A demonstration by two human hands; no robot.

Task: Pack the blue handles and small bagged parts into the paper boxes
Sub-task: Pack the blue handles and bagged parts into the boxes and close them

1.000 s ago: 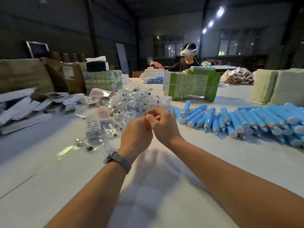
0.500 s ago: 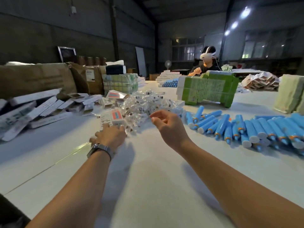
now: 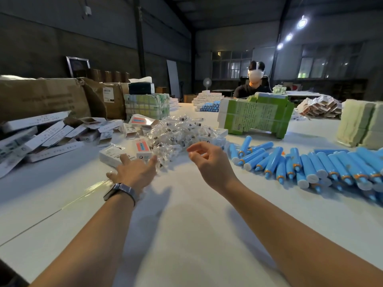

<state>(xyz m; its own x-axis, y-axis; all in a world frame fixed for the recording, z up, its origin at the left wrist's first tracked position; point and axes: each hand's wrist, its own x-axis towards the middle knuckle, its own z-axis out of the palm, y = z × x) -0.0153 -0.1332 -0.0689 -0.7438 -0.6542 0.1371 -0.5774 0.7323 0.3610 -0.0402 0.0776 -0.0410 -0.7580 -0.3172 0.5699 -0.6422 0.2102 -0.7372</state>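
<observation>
Both hands empty — my left hand [image 3: 132,172] spreads over a small paper box [image 3: 116,155] to take it; my right hand [image 3: 209,160], loosely curled, hovers between bagged parts [image 3: 178,133] and blue handles [image 3: 310,166].

dim warehouse hall, dark grey walls [image 3: 51,38], steel column [image 3: 141,38], dark pitched roof, three ceiling lamps [image 3: 302,21] lit at right, barred windows [image 3: 230,65] along far wall, long white table [image 3: 186,235], standing fan [image 3: 207,82] at back

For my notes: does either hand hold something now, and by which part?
Nothing is held. The left hand reaches open toward a paper box; the right hand hangs loosely curled.
</observation>
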